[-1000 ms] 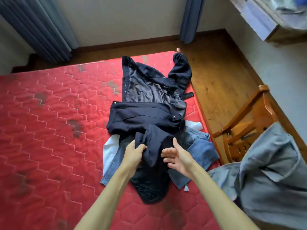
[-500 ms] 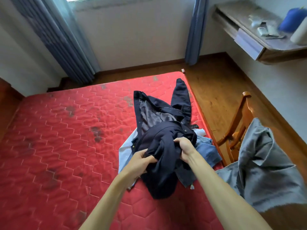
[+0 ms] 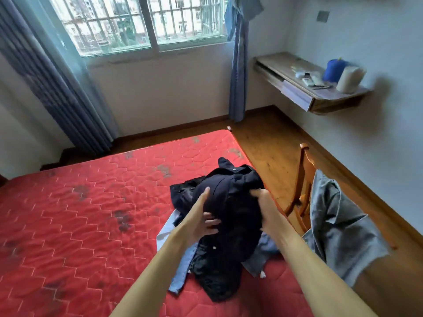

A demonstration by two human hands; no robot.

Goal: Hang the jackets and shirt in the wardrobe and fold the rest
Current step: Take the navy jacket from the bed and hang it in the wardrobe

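Observation:
A dark navy jacket (image 3: 231, 216) is bunched up and lifted off the red mattress (image 3: 80, 225) near its right edge. My left hand (image 3: 201, 219) grips its left side, thumb up along the cloth and fingers curled under. My right hand (image 3: 263, 202) clutches a fold on its right side. Under the jacket lie blue jeans (image 3: 183, 268) and a white garment (image 3: 167, 229), mostly hidden. A grey shirt (image 3: 338, 227) hangs over the wooden chair (image 3: 304, 177) to the right.
Wooden floor runs along the mattress's right side. A wall shelf (image 3: 313, 92) with a blue object, a white roll and small items is at the upper right. Window with bars and blue curtains (image 3: 45, 88) stand at the far wall.
The jacket went from spread on the mattress to gathered into a bundle and raised between both hands. The view tilted upward, showing the window and shelf.

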